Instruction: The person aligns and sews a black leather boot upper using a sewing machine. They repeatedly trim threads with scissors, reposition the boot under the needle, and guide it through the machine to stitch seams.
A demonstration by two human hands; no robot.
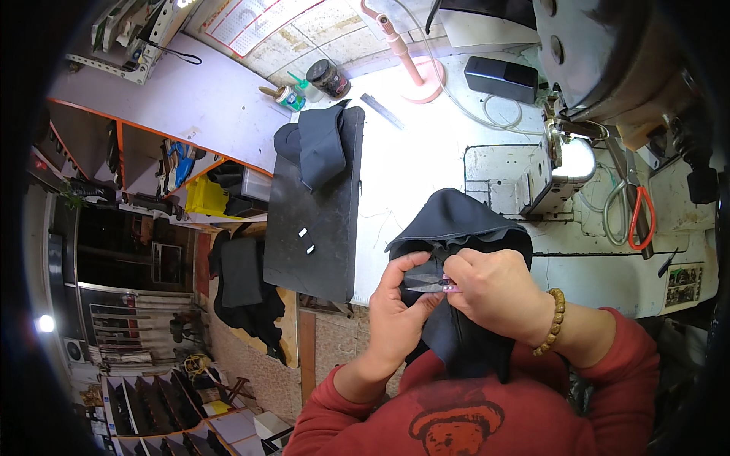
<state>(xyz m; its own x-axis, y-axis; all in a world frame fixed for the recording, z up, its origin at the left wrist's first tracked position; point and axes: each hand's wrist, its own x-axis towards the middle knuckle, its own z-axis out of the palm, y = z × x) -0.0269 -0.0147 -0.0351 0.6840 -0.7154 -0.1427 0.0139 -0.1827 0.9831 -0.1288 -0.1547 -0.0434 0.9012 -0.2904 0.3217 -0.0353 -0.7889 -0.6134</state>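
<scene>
So I'm standing here watching, and the right hand (490, 292) is curling tight around a small pair of grey metal snips (420, 283), with a bit of pink showing by the fingertips. The blades are pointing toward the left hand (399, 308), whose thumb and forefinger are sitting apart on either side of them. Whether those left fingers are also pinching the dark cloth (455, 213) from underneath, I can't tell. The cloth is bunching right under both hands at the table's near edge, its lower part hanging down in front of the red sweater (547, 418).

For close work like this, imo you're wanting the cloth pulled smooth, the tips clear of that left thumb, and tiny bites only, since black on black is probably hiding stray folds.

Further out, the white table (380, 201) is catching loads of light. A sewing machine (601, 53) is looming on the right, with red-handled scissors (641, 226) lying beside it. Over left, a black board (304, 266) is holding folded dark pieces (323, 148), and a pink stand (422, 83) is standing at the back.
</scene>
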